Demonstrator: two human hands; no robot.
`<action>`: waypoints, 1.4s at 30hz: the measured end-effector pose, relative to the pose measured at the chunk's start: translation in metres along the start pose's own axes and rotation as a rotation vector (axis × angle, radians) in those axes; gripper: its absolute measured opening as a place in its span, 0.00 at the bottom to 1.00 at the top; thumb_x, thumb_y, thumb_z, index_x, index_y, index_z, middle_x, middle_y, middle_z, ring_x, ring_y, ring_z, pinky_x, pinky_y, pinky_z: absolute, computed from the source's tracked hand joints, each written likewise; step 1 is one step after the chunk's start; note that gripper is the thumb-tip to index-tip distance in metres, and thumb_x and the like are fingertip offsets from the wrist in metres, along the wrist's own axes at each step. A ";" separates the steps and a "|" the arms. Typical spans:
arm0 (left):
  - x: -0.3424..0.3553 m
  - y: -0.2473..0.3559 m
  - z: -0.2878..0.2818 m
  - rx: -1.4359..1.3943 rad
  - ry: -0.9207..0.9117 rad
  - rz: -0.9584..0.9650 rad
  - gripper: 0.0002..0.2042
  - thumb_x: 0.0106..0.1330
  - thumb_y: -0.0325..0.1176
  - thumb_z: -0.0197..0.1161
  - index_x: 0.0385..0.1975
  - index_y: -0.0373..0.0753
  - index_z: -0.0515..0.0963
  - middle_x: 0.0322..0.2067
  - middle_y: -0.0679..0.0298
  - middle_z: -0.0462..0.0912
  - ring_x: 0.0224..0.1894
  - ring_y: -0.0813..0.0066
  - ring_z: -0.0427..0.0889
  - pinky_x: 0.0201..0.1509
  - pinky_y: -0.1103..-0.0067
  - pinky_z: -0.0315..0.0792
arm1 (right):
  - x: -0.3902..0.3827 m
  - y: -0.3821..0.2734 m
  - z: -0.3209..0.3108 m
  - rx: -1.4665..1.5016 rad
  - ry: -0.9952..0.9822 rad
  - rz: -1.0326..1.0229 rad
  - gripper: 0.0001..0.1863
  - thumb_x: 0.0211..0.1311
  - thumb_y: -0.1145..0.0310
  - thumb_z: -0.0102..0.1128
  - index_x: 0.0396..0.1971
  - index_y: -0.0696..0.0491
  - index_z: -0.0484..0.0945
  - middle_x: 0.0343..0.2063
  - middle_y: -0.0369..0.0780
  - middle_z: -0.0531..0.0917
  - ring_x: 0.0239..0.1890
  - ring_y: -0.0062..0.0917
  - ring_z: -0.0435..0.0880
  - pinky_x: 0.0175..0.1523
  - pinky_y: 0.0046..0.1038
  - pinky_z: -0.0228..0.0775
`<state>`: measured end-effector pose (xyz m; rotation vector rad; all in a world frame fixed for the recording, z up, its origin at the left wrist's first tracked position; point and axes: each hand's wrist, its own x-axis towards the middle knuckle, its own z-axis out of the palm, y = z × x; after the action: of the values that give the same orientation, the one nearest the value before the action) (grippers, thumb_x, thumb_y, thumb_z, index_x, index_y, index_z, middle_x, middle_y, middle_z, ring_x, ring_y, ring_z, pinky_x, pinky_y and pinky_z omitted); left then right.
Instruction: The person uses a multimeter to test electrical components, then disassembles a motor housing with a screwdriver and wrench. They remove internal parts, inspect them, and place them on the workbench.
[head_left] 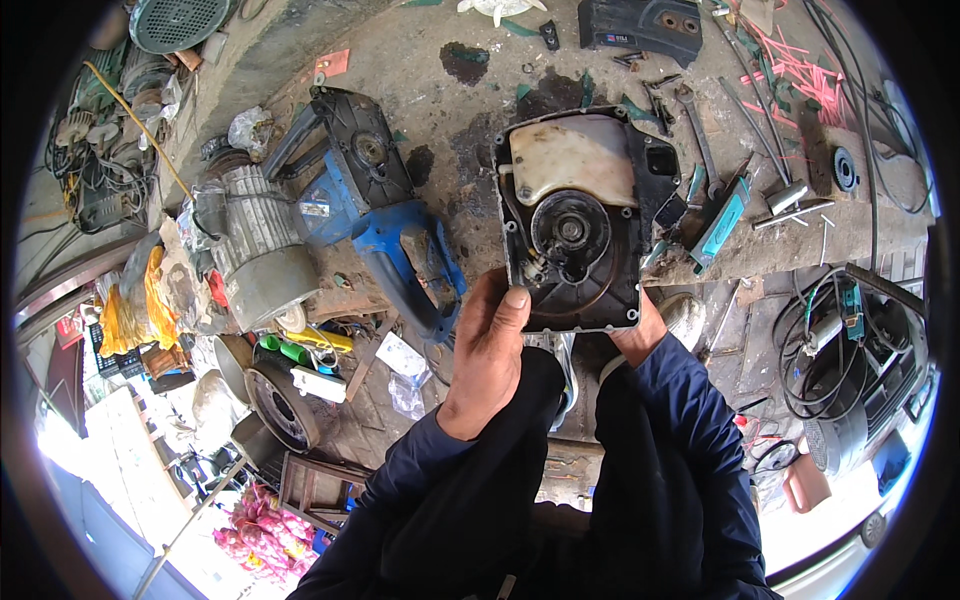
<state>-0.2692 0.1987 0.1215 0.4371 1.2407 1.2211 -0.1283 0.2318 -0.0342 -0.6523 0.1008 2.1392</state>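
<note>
Between my hands is a greasy black machine housing [610,285], its inside facing up. A stained cream plastic tank [580,155] fills its far part, and a dark round hub [571,230] sits in the middle. My left hand [490,345] grips the near left corner, with the thumb on the edge and the other fingers mostly hidden. My right hand [642,332] supports the near right side from below; its fingers are out of sight beneath the housing. Left of the housing lies a blue power tool body [395,250] with a loop handle and a black exposed end.
A grey electric motor [258,245] stands left of the blue tool. To the right are a spanner [699,140], a teal narrow box [721,225] and a hammer [787,197]. Farther off lies a black plastic cover [640,28]. Cables [868,120] and pink strips [795,65] lie far right.
</note>
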 end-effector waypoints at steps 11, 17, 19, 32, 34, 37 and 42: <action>0.001 -0.007 -0.013 -0.014 -0.089 -0.026 0.14 0.84 0.33 0.53 0.62 0.33 0.72 0.59 0.60 0.78 0.62 0.71 0.75 0.70 0.69 0.65 | -0.007 -0.014 0.007 -0.086 -0.040 -0.009 0.27 0.80 0.52 0.52 0.63 0.58 0.76 0.57 0.48 0.85 0.57 0.39 0.86 0.65 0.47 0.80; 0.001 -0.009 -0.015 -0.026 -0.096 -0.035 0.14 0.84 0.32 0.52 0.62 0.33 0.72 0.61 0.57 0.79 0.65 0.67 0.76 0.74 0.66 0.66 | -0.008 -0.012 -0.001 0.365 -0.222 0.060 0.27 0.80 0.51 0.54 0.64 0.59 0.76 0.57 0.48 0.85 0.58 0.39 0.85 0.66 0.47 0.79; 0.001 -0.010 -0.016 -0.034 -0.086 -0.042 0.14 0.84 0.32 0.52 0.62 0.33 0.72 0.61 0.57 0.79 0.66 0.67 0.76 0.74 0.66 0.66 | -0.005 -0.010 -0.004 0.425 -0.278 0.065 0.27 0.80 0.51 0.54 0.64 0.59 0.76 0.57 0.48 0.85 0.58 0.40 0.85 0.67 0.48 0.79; 0.002 -0.011 -0.015 -0.042 -0.116 -0.032 0.16 0.84 0.32 0.51 0.65 0.32 0.71 0.63 0.57 0.79 0.66 0.68 0.75 0.75 0.66 0.65 | -0.016 -0.017 0.031 -0.222 0.110 -0.111 0.27 0.79 0.52 0.55 0.64 0.59 0.76 0.58 0.49 0.84 0.57 0.41 0.85 0.67 0.50 0.77; 0.002 -0.011 -0.016 -0.035 -0.102 -0.043 0.16 0.84 0.32 0.51 0.65 0.32 0.71 0.62 0.57 0.79 0.66 0.68 0.76 0.74 0.66 0.65 | -0.016 -0.016 0.027 -0.173 0.101 -0.121 0.27 0.80 0.52 0.55 0.63 0.59 0.76 0.58 0.48 0.84 0.57 0.41 0.85 0.67 0.50 0.78; 0.003 -0.011 -0.017 -0.047 -0.099 -0.055 0.16 0.84 0.32 0.51 0.65 0.32 0.70 0.61 0.57 0.79 0.65 0.68 0.76 0.73 0.67 0.66 | -0.013 -0.019 0.020 0.054 -0.022 -0.030 0.26 0.80 0.53 0.54 0.63 0.59 0.76 0.58 0.48 0.84 0.57 0.40 0.85 0.66 0.49 0.79; 0.001 -0.013 -0.016 -0.051 -0.099 -0.067 0.17 0.84 0.32 0.51 0.66 0.32 0.70 0.60 0.58 0.80 0.63 0.69 0.77 0.72 0.68 0.67 | -0.012 -0.026 0.027 0.180 -0.025 0.066 0.26 0.79 0.55 0.56 0.64 0.60 0.76 0.57 0.47 0.85 0.56 0.40 0.86 0.64 0.48 0.80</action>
<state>-0.2777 0.1894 0.1050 0.4105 1.1287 1.1585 -0.1135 0.2469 -0.0007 -0.5232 0.3018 2.1698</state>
